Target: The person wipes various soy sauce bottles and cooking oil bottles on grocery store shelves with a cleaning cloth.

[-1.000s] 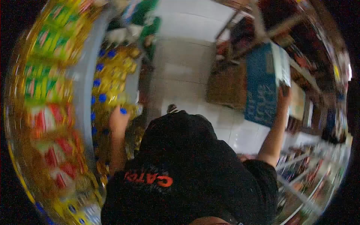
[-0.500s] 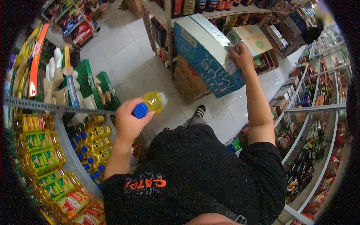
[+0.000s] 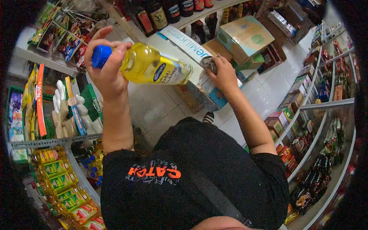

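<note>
My left hand (image 3: 109,63) grips a bottle of yellow oil (image 3: 153,67) near its blue cap, fingers round the neck. The bottle lies nearly sideways in the air, its base pointing right and its label showing. In my right hand (image 3: 222,73) is a crumpled grey cloth (image 3: 209,65), held over the top of a blue and white milk carton box (image 3: 182,42). The box stands in front of a shelf of dark bottles.
Oil bottles (image 3: 61,180) fill the lower left shelf, under a metal rail (image 3: 46,142). Dark bottles (image 3: 158,17) line the shelf ahead. A cardboard box (image 3: 245,40) sits behind the milk box. Glass shelves of packets (image 3: 318,165) run along the right. Tiled floor (image 3: 153,103) shows between.
My left hand has raised the oil bottle forward and turned it more sideways. My right hand has moved left over the milk box, and the view has shifted.
</note>
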The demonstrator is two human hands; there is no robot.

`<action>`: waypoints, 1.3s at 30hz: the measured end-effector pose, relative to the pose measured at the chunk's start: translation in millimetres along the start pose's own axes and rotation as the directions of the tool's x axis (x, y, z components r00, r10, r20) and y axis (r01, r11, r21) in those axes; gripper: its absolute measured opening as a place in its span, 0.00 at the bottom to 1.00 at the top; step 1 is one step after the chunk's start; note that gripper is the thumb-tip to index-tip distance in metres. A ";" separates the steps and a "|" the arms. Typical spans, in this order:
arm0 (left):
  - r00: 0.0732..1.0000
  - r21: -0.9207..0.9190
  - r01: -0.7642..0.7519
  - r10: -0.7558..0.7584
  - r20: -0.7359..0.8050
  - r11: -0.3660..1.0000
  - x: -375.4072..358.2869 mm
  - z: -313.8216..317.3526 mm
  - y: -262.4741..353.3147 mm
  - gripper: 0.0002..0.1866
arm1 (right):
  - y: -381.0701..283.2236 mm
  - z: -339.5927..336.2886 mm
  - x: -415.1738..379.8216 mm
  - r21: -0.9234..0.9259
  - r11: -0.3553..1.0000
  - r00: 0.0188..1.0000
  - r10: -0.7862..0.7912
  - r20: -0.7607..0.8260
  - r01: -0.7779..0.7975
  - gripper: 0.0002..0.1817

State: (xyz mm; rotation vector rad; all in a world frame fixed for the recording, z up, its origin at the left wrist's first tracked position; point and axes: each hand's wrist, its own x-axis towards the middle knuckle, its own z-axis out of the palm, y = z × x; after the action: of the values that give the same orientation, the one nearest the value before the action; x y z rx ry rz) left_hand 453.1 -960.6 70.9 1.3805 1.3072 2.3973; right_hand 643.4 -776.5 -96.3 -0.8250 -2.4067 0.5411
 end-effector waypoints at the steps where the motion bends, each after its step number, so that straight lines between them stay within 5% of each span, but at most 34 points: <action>1: 0.998 0.103 -0.056 0.053 0.031 0.993 7.2 8.2 -11.3 0.10 | 1.3 -0.8 -0.1 0.021 1.000 1.000 0.013 0.020 -0.013 0.23; 4: 0.940 0.339 -0.339 0.303 0.155 0.878 26.1 33.8 -52.2 0.08 | 4.9 -4.5 1.0 0.117 0.993 1.000 0.017 -0.017 -0.015 0.21; 7: 1.000 0.126 -0.003 0.003 -0.002 0.992 40.3 51.6 -70.4 0.09 | 6.0 -3.6 1.0 0.203 0.979 0.998 0.023 -0.056 -0.011 0.21; 17: 0.919 0.169 0.019 -0.084 0.386 0.985 69.9 96.0 -99.6 0.17 | 12.3 -8.0 4.9 0.379 0.917 0.982 0.170 -0.078 -0.128 0.22; 18: 0.906 0.131 0.160 -0.198 0.375 0.978 71.5 93.9 -99.1 0.16 | 17.8 -4.4 2.3 0.417 0.891 0.968 0.237 -0.087 -0.181 0.20; 21: 0.852 0.054 0.161 -0.166 0.497 0.986 79.9 80.8 -105.1 0.17 | 20.3 4.7 6.4 0.809 0.536 0.834 0.542 -0.109 -0.242 0.18; 25: 0.763 -0.004 0.078 -0.057 0.644 0.997 80.2 77.5 -99.4 0.18 | -17.4 -24.8 28.9 0.987 0.113 0.845 0.534 0.036 -0.113 0.22; 26: 0.728 -0.017 0.051 -0.025 0.685 0.999 78.8 78.2 -96.5 0.18 | -44.8 -33.3 39.1 0.980 0.188 0.857 0.514 -0.049 -0.057 0.26; 27: 0.691 -0.033 0.022 0.008 0.723 0.999 77.3 80.2 -93.1 0.19 | -66.0 -39.1 44.2 0.995 0.097 0.892 0.446 -0.069 0.028 0.24; 31: 0.681 -0.010 -0.065 0.051 0.730 0.998 69.1 84.9 -82.6 0.20 | -102.1 -21.8 55.6 0.772 0.531 0.787 0.280 -0.549 0.350 0.18; 33: 0.702 -0.028 -0.024 0.037 0.711 0.999 69.4 83.5 -86.7 0.20 | -92.3 -7.4 51.4 0.848 0.441 0.812 0.353 -0.465 0.294 0.17; 39: 0.751 -0.038 0.129 -0.072 0.656 0.991 78.1 81.5 -104.1 0.18 | -17.0 55.9 53.5 0.898 0.295 0.790 0.606 0.088 -0.327 0.15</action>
State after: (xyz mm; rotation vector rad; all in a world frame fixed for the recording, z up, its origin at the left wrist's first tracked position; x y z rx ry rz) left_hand 434.0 -808.3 68.5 1.8258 1.0290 1.6084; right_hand 566.5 -765.0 -111.9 -0.9831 -1.1921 1.6357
